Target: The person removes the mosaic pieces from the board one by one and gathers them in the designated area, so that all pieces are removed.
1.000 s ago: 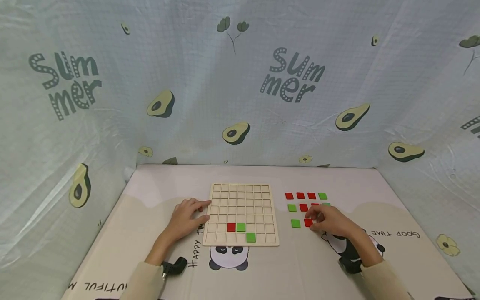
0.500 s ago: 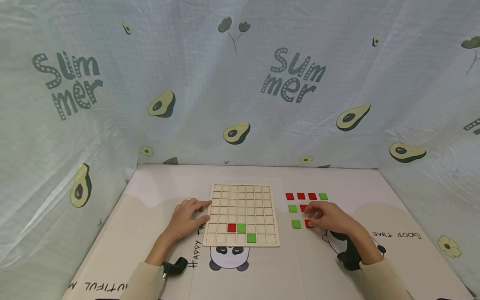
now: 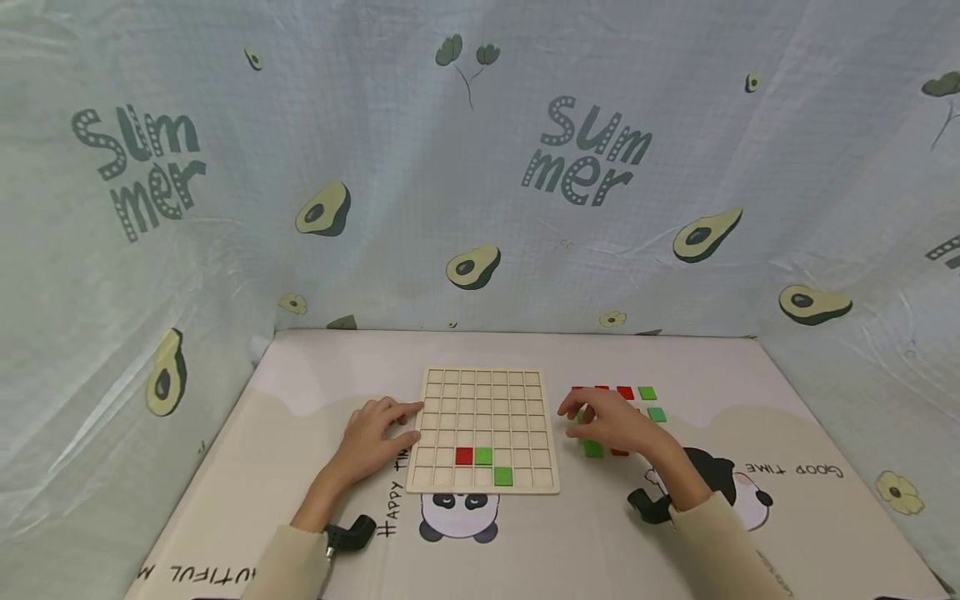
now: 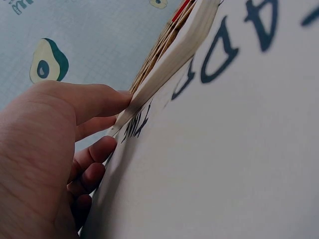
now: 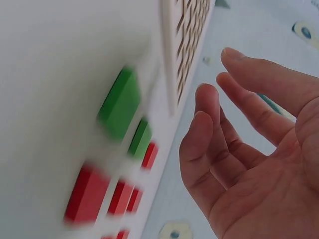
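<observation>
A wooden grid board point(image 3: 450, 421) lies on the table, with one red tile point(image 3: 464, 456) and two green tiles point(image 3: 483, 456) in its near cells. My left hand point(image 3: 371, 437) rests beside it, thumb and index fingertip touching its left edge; in the left wrist view the thumb point(image 4: 107, 99) meets the board's side point(image 4: 159, 74). My right hand point(image 3: 611, 421) hovers between the board and the loose tiles, overlapping some of them. In the right wrist view its fingers are loosely bent, the thumb apart, and nothing shows between them. A green tile point(image 5: 121, 104) lies below it.
Loose red and green tiles stand in rows right of the board, among them a red tile point(image 3: 626, 392) and a green tile point(image 3: 647, 392) at the back. The tablecloth point(image 3: 525, 558) bears panda prints; a patterned curtain point(image 3: 375, 275) surrounds the table.
My right hand has moved left, from over the right-hand tiles towards the board's right side. The left hand and the tiles on the board stay as they were.
</observation>
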